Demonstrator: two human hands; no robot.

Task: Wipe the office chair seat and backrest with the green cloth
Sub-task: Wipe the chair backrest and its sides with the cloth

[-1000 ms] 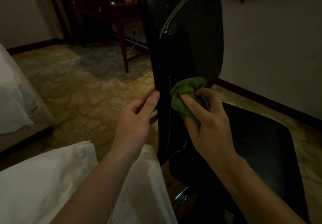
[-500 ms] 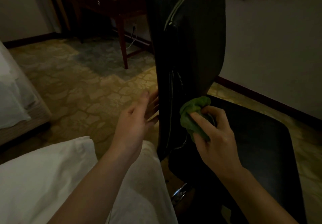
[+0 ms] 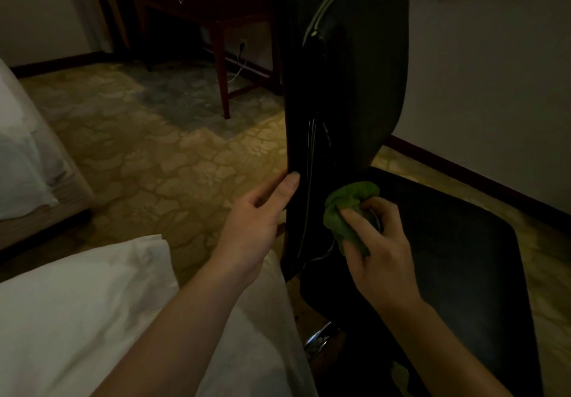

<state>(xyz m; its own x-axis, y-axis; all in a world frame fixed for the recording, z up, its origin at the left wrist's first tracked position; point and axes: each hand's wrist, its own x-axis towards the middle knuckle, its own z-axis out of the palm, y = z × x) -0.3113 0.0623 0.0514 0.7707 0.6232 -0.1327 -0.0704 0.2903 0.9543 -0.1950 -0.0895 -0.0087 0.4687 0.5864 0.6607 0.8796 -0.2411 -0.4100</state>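
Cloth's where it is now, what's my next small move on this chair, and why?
Probably sweep the green cloth out across the seat: your right hand holds it bunched at the foot of the backrest, whose edge your left hand touches.

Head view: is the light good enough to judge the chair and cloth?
Head view: dim, warm light; the black backrest and seat lose nearly all surface detail; the green cloth and right hand read clearly.
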